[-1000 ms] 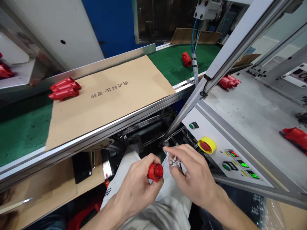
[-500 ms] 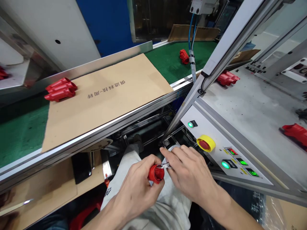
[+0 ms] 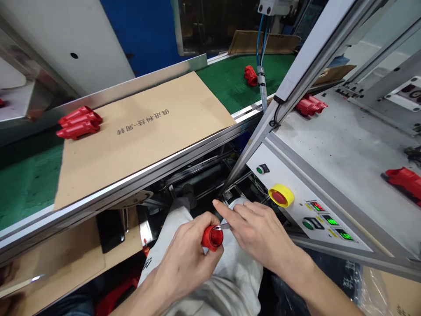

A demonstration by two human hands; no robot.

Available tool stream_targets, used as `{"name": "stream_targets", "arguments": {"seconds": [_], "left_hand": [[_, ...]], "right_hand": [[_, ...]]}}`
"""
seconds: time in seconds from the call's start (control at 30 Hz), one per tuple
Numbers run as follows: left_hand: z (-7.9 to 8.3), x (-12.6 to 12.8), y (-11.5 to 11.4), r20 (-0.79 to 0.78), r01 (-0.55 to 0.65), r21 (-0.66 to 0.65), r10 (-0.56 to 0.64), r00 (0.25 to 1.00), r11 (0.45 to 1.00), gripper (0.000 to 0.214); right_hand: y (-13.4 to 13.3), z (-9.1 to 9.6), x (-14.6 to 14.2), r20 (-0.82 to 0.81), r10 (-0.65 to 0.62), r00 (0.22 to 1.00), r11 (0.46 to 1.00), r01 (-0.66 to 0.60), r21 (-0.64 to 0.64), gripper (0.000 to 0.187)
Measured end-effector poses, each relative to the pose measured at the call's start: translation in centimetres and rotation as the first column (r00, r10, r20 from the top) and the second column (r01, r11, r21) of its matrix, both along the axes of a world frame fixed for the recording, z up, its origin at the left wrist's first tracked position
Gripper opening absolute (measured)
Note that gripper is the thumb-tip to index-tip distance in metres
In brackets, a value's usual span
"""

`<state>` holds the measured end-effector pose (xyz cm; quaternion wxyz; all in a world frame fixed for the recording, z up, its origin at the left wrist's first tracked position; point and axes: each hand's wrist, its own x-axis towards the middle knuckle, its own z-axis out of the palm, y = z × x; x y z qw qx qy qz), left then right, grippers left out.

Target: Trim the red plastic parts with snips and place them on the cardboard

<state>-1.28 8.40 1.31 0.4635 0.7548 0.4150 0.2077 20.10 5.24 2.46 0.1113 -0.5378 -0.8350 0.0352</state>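
My left hand (image 3: 189, 248) is closed around a red plastic part (image 3: 210, 242), its round hollow end turned up toward me. Against the upper rim of that opening lies the shiny tip of a slim metal tool (image 3: 223, 226). My right hand (image 3: 253, 228) grips this tool, with the index finger stretched along it; the fingers hide its handle, and its exact kind cannot be made out. Both hands are over my lap, in front of the light trousers (image 3: 226, 289).
Red parts (image 3: 80, 123) rest on a cardboard sheet (image 3: 148, 145) over the green conveyor belt (image 3: 226, 87). Another red part (image 3: 251, 75) sits farther along. At right, a machine frame carries a control panel with a yellow-ringed red button (image 3: 281, 195); more red parts (image 3: 403, 182) lie on its table.
The view has shifted slightly. My right hand has tilted and moved a little left, and less of the metal tool shows. The green panel buttons have gone from lit to dark.
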Motion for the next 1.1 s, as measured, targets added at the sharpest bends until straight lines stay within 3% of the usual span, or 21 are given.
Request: {"name": "stream_targets", "arguments": {"seconds": [0.07,0.1,0.13,0.2,0.23,0.27,0.33,0.4,0.47,0.53,0.6,0.7,0.83,1.1], "left_hand": [[-0.2,-0.1,0.1,0.019,0.007,-0.045,-0.006,1.0,0.999,0.02],[-0.2,-0.1,0.1,0.027,0.009,-0.075,-0.006,1.0,0.997,0.02],[-0.3,-0.2,0.1,0.034,0.01,-0.11,-0.007,0.999,0.994,0.02],[-0.3,-0.3,0.1,0.046,0.017,-0.175,-0.009,0.999,0.984,0.019],[-0.3,-0.4,0.1,0.052,0.02,-0.197,-0.009,0.999,0.98,0.018],[-0.3,-0.5,0.1,0.059,0.023,-0.21,-0.011,0.998,0.978,0.018],[-0.1,-0.5,0.1,0.064,0.026,-0.207,-0.013,0.998,0.978,0.016],[0.0,-0.6,0.1,0.054,0.01,-0.176,0.0,0.999,0.984,0.012],[0.1,-0.6,0.1,0.033,-0.022,-0.144,0.027,0.999,0.989,0.01],[0.1,-0.6,-0.1,0.01,-0.034,-0.136,0.036,0.999,0.99,0.012],[0.0,-0.7,-0.3,-0.02,-0.022,-0.146,0.019,1.0,0.989,0.015],[-0.2,-0.9,-0.7,-0.107,-0.041,-0.113,0.028,0.994,0.993,0.015],[-0.2,-0.8,-1.1,-0.161,-0.088,-0.037,0.081,0.984,0.995,0.011],[0.3,-0.4,-1.4,-0.132,-0.086,-0.086,0.074,0.989,0.993,0.024]], "right_hand": [[0.8,-0.4,0.4,-0.282,-0.048,0.958,0.98,-0.01,-0.199,0.052],[1.1,-0.5,0.6,-0.459,-0.144,0.876,0.945,-0.016,-0.328,0.045],[1.5,-0.6,0.8,-0.609,-0.281,0.742,0.892,-0.033,-0.452,0.042],[1.7,-0.5,1.2,-0.732,-0.519,0.442,0.777,-0.114,-0.619,0.044],[1.7,-0.3,1.3,-0.74,-0.573,0.353,0.741,-0.161,-0.651,0.048],[1.4,-0.1,1.4,-0.738,-0.588,0.33,0.722,-0.198,-0.663,0.053],[0.7,0.6,1.3,-0.715,-0.529,0.458,0.73,-0.185,-0.658,0.053],[-0.1,1.2,1.0,-0.637,-0.393,0.663,0.814,-0.072,-0.577,0.044],[-0.8,1.5,0.6,-0.493,-0.238,0.837,0.928,0.046,-0.369,0.045],[-1.1,1.4,0.2,-0.326,-0.131,0.936,0.988,0.097,-0.121,0.05],[-1.3,1.2,-0.1,-0.192,-0.103,0.976,0.991,0.116,0.058,0.046],[-1.4,1.2,-0.6,-0.108,-0.12,0.987,0.975,0.138,0.176,0.043],[-1.7,1.7,-1.0,-0.103,-0.149,0.983,0.955,0.17,0.242,0.041],[-1.9,1.7,-1.3,-0.053,-0.153,0.987,0.953,0.161,0.258,0.041]]}}
